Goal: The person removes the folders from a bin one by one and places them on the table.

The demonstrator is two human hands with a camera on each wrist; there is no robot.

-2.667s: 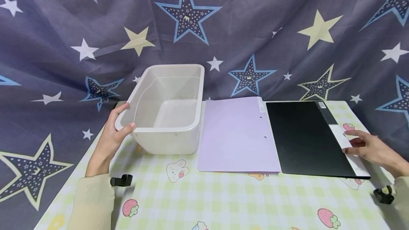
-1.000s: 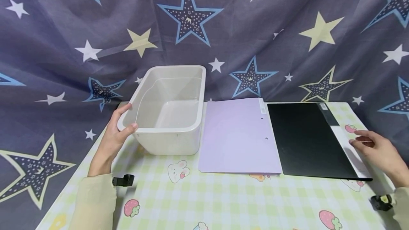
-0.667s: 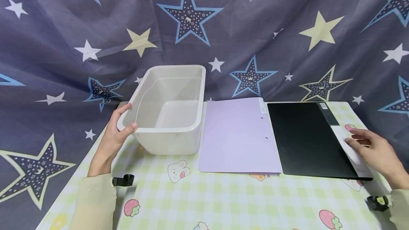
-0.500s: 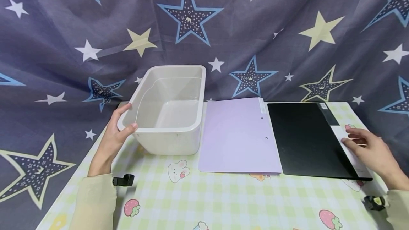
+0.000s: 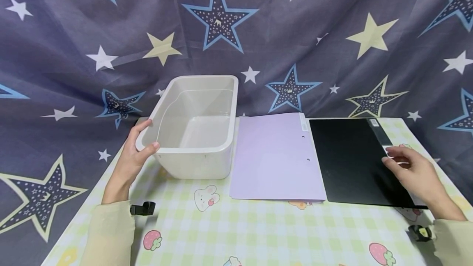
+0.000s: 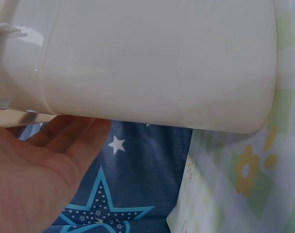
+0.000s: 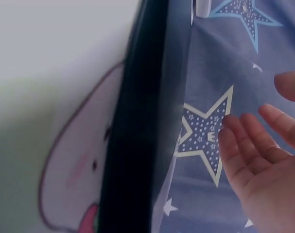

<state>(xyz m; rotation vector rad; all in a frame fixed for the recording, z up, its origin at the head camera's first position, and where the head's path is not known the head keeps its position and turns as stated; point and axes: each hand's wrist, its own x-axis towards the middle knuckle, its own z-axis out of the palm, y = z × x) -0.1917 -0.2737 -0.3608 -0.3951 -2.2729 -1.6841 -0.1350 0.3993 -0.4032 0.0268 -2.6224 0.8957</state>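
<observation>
An off-white plastic bin (image 5: 194,163) stands upright at the left of the table, nothing inside it. My left hand (image 5: 127,161) grips its near-left rim corner, thumb over the inner side; in the left wrist view the fingers lie along the bin's outer wall (image 6: 162,63). To the right, a black file folder (image 5: 351,163) with a white strip lies flat. Above that strip is my right hand (image 5: 415,171), fingers loosely bent and holding nothing. The right wrist view shows this hand (image 7: 266,165) apart from the folder's dark edge (image 7: 137,145).
A lilac folder (image 5: 275,159) with two punched holes lies between the bin and the black one. The table bears a green checked cloth (image 5: 258,233) with printed cartoons. Behind hangs a dark star-patterned curtain (image 5: 258,24).
Over the last second my right hand has moved left, from the black folder's right edge to above its white strip. My left hand, the bin and both folders stay in place.
</observation>
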